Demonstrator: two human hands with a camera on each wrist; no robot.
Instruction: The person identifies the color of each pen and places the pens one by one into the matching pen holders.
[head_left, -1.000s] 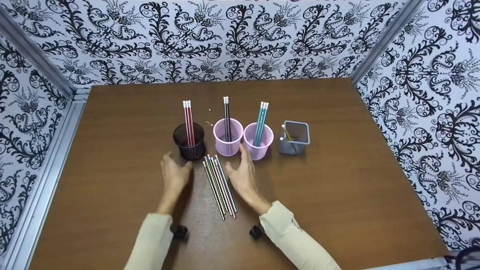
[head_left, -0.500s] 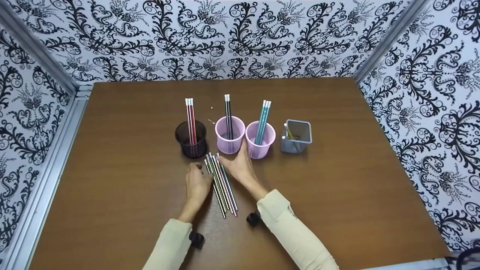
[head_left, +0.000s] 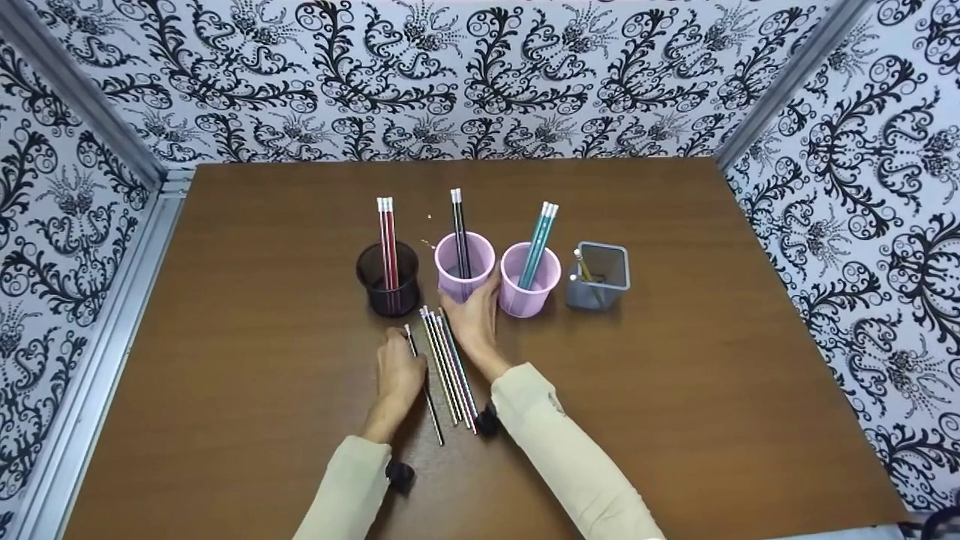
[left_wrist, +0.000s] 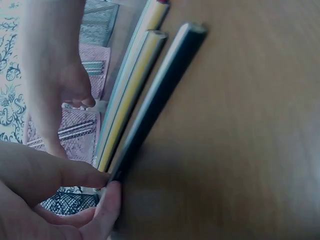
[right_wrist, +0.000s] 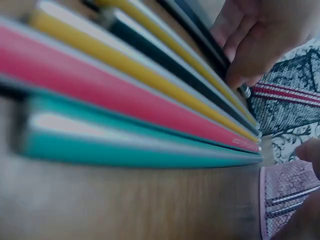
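Note:
My left hand (head_left: pixel 400 369) pinches a black pencil (head_left: pixel 431 411) between thumb and finger, apart from the other loose pencils. In the left wrist view the thumb and fingertips meet on this pencil (left_wrist: pixel 162 82). Several striped pencils (head_left: pixel 448 367) lie side by side on the table: yellow, black, pink and teal in the right wrist view. My right hand (head_left: pixel 474 322) grips the front of the middle pink mesh cup (head_left: pixel 452 288), thumb on its left and fingers on its right. Black pencils (head_left: pixel 460 225) stand in that cup.
Left of it stands a black mesh cup (head_left: pixel 394 304) with red pencils (head_left: pixel 388 236). Another pink cup (head_left: pixel 521 304) with teal pencils (head_left: pixel 541 236) is close on its right. Farther right is a grey square cup (head_left: pixel 592 298) with a yellow pencil (head_left: pixel 582 266).
My left hand has come in from the left and drawn the black pencil away from the row. My right hand has moved left from between the pink cups onto the middle one.

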